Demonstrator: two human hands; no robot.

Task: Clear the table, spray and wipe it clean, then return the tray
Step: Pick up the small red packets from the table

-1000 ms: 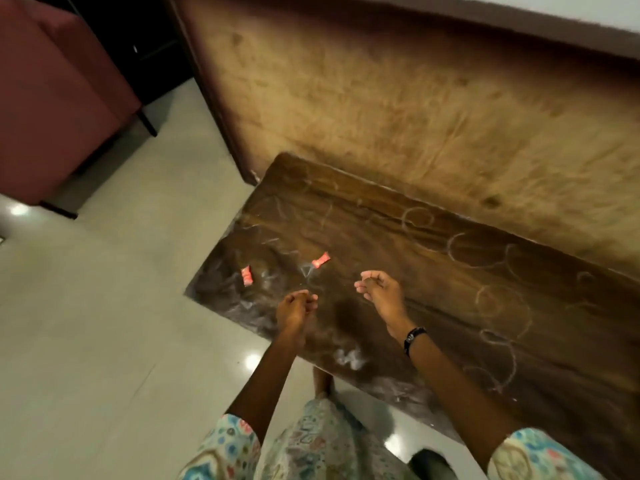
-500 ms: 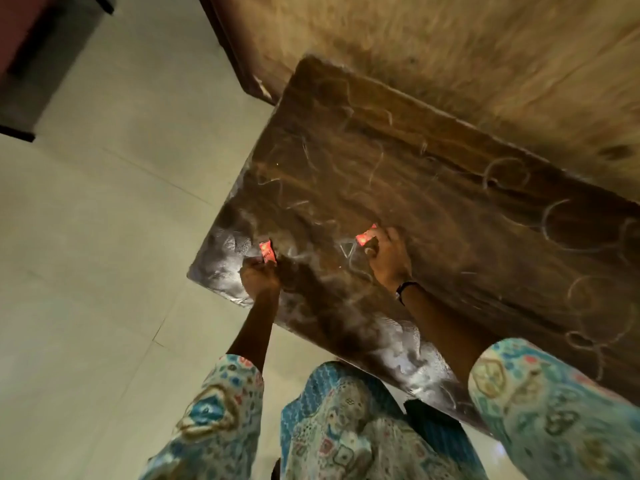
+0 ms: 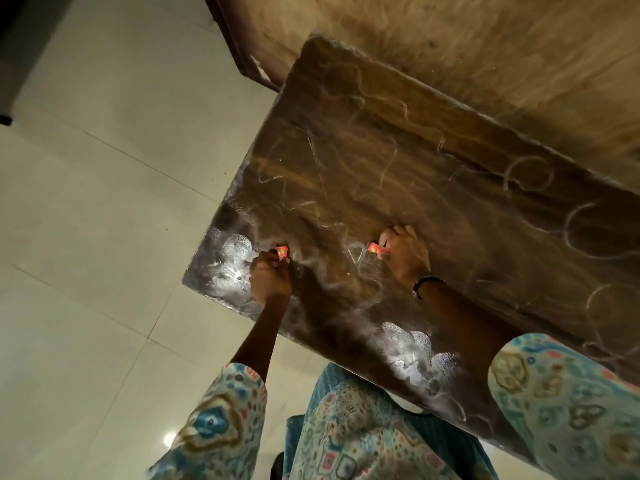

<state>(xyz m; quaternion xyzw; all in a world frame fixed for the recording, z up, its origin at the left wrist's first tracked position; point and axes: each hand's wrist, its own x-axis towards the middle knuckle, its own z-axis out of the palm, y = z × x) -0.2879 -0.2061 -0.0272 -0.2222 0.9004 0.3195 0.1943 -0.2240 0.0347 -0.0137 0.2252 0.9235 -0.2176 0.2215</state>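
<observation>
Left hand [image 3: 270, 278] pinching red wrapper [image 3: 282, 251], right hand [image 3: 405, 255] fingers clamped on second red wrapper [image 3: 375, 249], both low on smeared table [image 3: 433, 188] (near-left corner).

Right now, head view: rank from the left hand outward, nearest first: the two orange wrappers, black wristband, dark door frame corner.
1. Orange wrapper at the left hand's fingertips, near the table's left end.
2. Second orange wrapper, to the right, pinched by the right hand.
3. Black wristband, on the right wrist.
4. Door frame corner, top, beyond the table.
</observation>
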